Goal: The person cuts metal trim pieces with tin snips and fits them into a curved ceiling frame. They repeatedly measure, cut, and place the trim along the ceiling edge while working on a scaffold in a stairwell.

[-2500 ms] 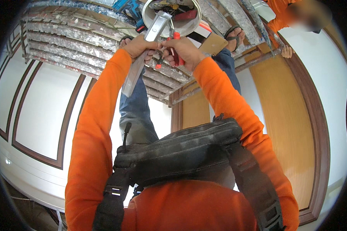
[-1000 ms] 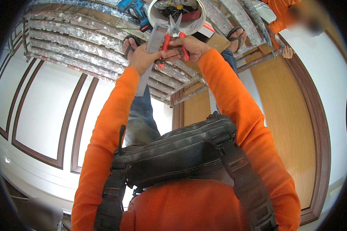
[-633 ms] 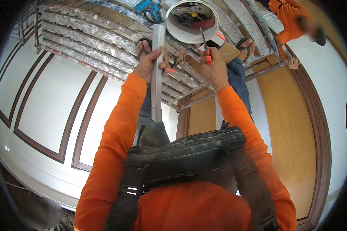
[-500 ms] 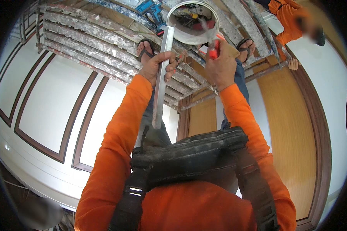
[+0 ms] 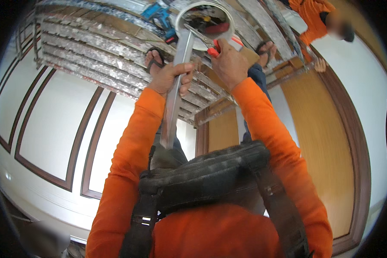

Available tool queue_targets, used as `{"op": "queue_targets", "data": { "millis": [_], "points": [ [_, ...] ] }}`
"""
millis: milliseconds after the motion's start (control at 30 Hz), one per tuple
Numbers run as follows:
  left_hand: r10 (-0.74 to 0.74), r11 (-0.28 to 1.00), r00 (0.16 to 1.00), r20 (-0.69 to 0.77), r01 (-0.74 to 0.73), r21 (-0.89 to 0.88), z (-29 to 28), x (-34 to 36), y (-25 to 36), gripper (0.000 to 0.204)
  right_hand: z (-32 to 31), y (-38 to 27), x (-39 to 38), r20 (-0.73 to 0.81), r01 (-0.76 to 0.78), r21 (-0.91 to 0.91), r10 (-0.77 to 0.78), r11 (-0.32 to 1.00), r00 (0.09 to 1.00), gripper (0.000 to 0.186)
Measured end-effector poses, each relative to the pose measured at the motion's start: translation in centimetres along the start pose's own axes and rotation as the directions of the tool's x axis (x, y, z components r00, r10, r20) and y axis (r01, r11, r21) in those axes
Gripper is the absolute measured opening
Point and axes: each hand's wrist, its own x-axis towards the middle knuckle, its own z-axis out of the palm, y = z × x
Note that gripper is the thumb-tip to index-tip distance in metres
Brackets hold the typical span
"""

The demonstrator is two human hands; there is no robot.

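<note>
My left hand (image 5: 170, 79) is closed around a long silver metal channel (image 5: 173, 101), which stands lengthwise in front of me. Red-handled snips (image 5: 213, 50) are in my right hand (image 5: 231, 64), its fingers wrapped round the grips. Their metal blades reach left to the far end of the channel, at the bucket's near rim; whether they touch or bite the metal I cannot tell. A white bucket (image 5: 231, 19) with tools inside stands just beyond both hands.
A blue cordless drill (image 5: 160, 19) lies left of the bucket on the paint-spattered scaffold planks (image 5: 94, 51). My sandalled feet are on the planks. A co-worker in orange (image 5: 307, 17) is at the far right, one hand on the scaffold rail. A black bag (image 5: 206, 172) hangs at my front.
My right hand has brought the snips left and nearer, so the blades now meet the channel's far end in view. The channel has shifted slightly left and tilted.
</note>
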Motion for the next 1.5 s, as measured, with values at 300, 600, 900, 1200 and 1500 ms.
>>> {"op": "queue_targets", "data": {
  "millis": [300, 600, 900, 1200, 1500],
  "points": [
    [0.457, 0.241, 0.880, -0.126, 0.013, 0.970, -1.4, 0.7, 1.1, 0.053, 0.3, 5.9, -2.8, -0.314, -0.089, 0.500, 0.277, 0.861, 0.908, 0.043],
    [0.428, 0.435, 0.838, -0.338, 0.137, 0.890, -2.3, 0.7, 0.7, 0.050, 4.8, 10.3, -0.5, -0.335, -0.391, 0.327, 0.493, 0.860, 0.803, 0.055],
    [0.522, 0.526, 0.826, -0.212, -0.116, 0.843, -5.1, 0.2, -0.4, 0.045, 7.5, 19.8, 13.2, -0.359, -0.371, -0.367, 0.239, 0.853, 0.902, 0.090],
    [0.369, 0.747, 0.893, -0.257, -0.121, 0.653, -8.6, 3.1, 0.9, 0.040, 9.8, 23.0, 18.6, -0.564, -0.288, 0.304, 0.415, 0.908, 0.714, 0.062],
    [0.063, 0.929, 0.989, -0.135, -0.009, 0.371, -4.9, 4.1, -2.5, 0.043, 2.0, 4.5, -0.7, 0.317, -0.323, 0.654, 0.141, 0.684, 0.938, 0.039]
  ]
}}
